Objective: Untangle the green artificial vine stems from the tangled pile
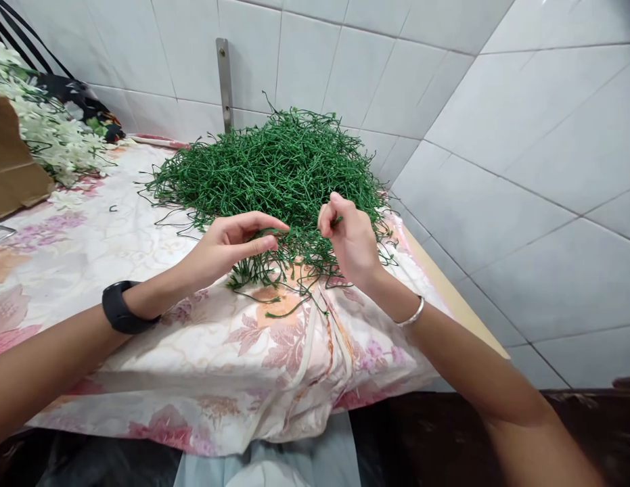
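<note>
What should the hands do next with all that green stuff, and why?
Maybe the left hand should pinch a loose green stem at the front: its thumb and fingers are apart, and that stem sticks out from the tangled pile, so it looks easier to grab.

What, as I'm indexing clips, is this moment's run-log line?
left hand: thumb and fingers apart, by green stems | right hand: curled, contents unclear | stems: piled on flowered cloth | white flowers: far left
</note>
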`<state>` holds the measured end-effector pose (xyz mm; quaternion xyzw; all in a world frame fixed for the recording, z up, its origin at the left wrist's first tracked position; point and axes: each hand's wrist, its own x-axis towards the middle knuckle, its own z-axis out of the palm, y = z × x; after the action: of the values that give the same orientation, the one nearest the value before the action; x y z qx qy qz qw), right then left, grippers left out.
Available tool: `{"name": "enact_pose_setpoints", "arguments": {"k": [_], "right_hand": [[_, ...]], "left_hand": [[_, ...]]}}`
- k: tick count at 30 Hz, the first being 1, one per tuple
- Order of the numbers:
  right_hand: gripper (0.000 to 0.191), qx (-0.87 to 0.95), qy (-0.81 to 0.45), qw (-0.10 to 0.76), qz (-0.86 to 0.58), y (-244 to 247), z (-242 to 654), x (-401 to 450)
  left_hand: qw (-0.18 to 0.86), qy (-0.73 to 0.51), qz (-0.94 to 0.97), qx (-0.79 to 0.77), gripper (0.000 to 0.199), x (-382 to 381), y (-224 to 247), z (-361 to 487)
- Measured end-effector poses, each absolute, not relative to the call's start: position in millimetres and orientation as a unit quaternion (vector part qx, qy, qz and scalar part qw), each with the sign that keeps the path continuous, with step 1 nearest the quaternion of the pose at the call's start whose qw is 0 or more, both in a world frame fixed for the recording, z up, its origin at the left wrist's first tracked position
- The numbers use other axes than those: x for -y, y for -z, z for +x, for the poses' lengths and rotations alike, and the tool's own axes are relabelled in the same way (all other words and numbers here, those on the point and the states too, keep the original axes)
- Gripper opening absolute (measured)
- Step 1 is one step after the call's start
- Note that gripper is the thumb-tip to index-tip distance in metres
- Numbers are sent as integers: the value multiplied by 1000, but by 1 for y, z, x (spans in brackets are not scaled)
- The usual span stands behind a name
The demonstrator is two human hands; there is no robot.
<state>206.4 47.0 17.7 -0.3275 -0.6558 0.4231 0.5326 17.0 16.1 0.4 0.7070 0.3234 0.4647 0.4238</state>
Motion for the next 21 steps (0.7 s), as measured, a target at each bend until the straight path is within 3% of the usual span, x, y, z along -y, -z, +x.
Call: {"name": "enact_pose_setpoints", "arguments": {"k": [14, 21], "right_hand": [[17, 688, -240, 601, -328, -11, 205, -46], [12, 820, -179, 475, -266, -9, 202, -31]], "left_hand": [[458, -505, 670, -294, 40, -14, 1, 19], [443, -504, 683, -286, 44, -12, -1, 20]]}}
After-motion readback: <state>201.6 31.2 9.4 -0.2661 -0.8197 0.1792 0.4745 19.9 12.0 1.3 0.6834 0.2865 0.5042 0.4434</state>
